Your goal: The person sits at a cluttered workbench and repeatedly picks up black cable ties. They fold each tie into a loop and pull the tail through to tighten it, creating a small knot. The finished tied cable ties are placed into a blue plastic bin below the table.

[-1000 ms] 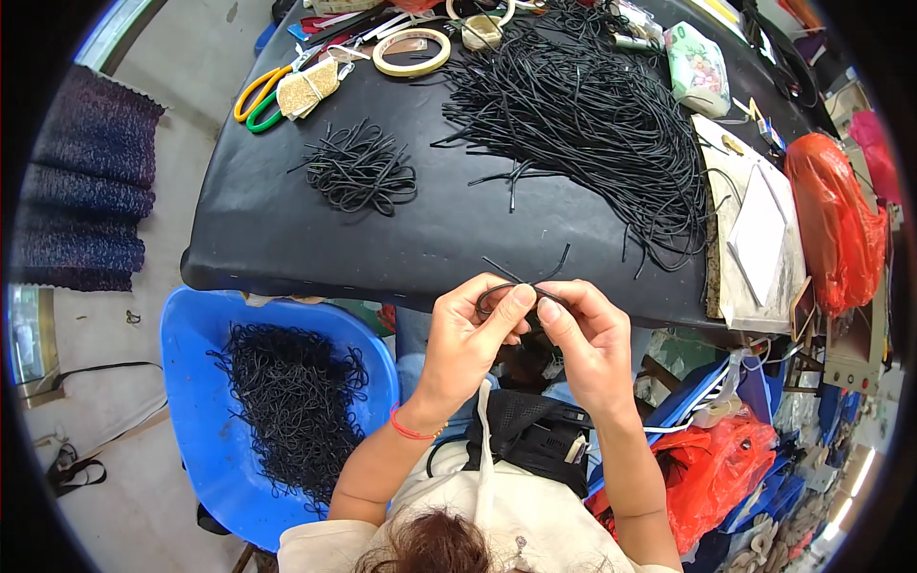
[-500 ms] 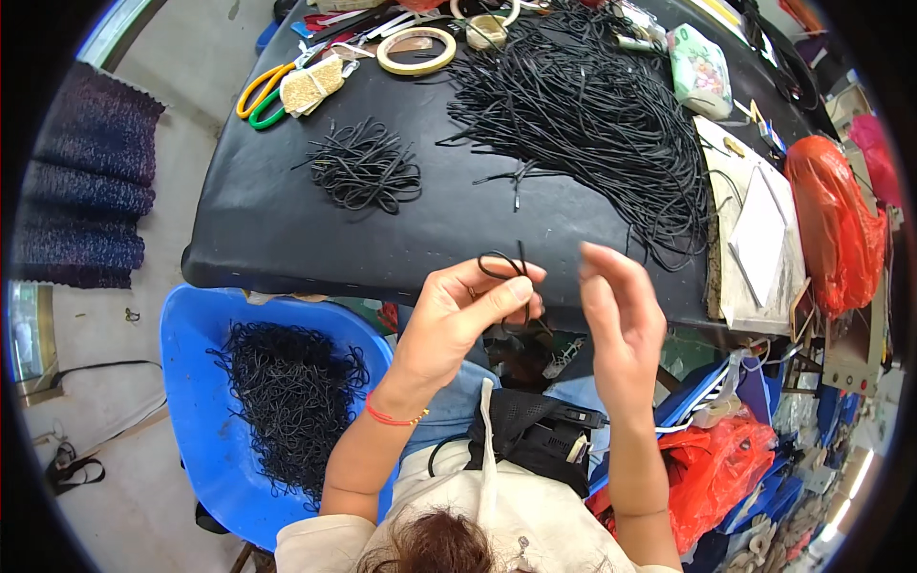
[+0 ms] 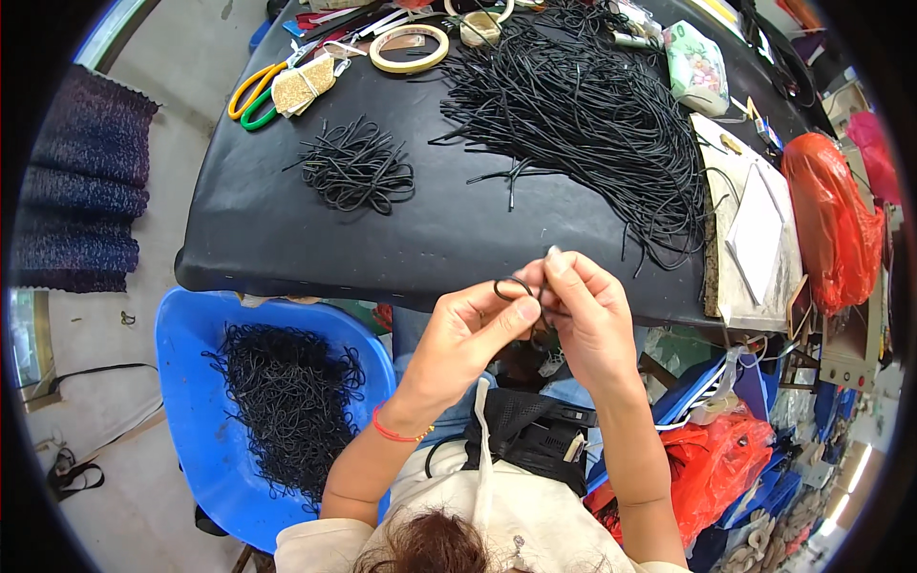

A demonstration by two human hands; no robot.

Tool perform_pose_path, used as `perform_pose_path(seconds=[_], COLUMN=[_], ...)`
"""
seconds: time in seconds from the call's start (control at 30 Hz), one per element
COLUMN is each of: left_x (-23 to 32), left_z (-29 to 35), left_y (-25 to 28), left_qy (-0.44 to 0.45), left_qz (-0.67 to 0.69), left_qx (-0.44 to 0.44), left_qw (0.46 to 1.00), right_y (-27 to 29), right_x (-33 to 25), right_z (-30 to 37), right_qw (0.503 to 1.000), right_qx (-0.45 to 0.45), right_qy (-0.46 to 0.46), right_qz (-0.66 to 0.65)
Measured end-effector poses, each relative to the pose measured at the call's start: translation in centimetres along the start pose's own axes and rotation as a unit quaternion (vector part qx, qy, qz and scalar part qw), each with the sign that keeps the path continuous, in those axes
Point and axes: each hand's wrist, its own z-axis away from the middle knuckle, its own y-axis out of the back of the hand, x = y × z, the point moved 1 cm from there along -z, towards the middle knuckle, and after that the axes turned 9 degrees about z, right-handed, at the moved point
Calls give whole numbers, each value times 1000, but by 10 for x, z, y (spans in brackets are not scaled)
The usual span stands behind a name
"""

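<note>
A thin black cord (image 3: 509, 284), bent into a small loop, is held above the table's near edge. My left hand (image 3: 468, 334) pinches it between thumb and fingers. Close against it, my right hand (image 3: 592, 310) has thumb and fingertips closed on the cord's upper end. The fingers hide much of the cord, so I cannot tell whether it is knotted. On the black table (image 3: 287, 244) ahead lies a large spread of straight black cords (image 3: 583, 124). A smaller heap of looped black cords (image 3: 355, 167) sits left of it.
A blue tub (image 3: 186, 420) with tangled black cords stands below the table at left. Scissors (image 3: 256, 97), a tape roll (image 3: 409, 67) and a tissue pack (image 3: 695, 72) lie toward the back. At right are a pale board (image 3: 712, 191) and red plastic bags (image 3: 831, 224).
My right hand, apart and open before, has moved left to meet the left hand and closed on the cord's end. The left hand keeps its pinch.
</note>
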Motion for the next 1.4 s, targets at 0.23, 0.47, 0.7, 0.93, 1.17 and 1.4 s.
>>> perform_pose_path(seconds=[0.23,0.47,0.7,0.93,1.17,1.4], left_x=[-2,-4,-2,70,71,33], left_z=[-5,5,-1,-30,-34,-6], left_y=[0,-9,-3,67,49,3], left_qy=[-68,-107,-119,-264,-464,-275], left_qz=[57,-91,-103,-498,-610,-589], left_qx=[103,119,139,329,329,60], left_qw=[991,983,978,758,552,757], right_y=[-3,-3,-3,54,57,15], right_x=[10,8,8,-25,-16,-1], right_z=[15,20,14,-73,-99,-30], right_qw=[987,974,960,673,600,563], right_qx=[56,59,36,228,212,26], right_qy=[97,127,138,389,457,523], right_qz=[112,178,241,586,621,640])
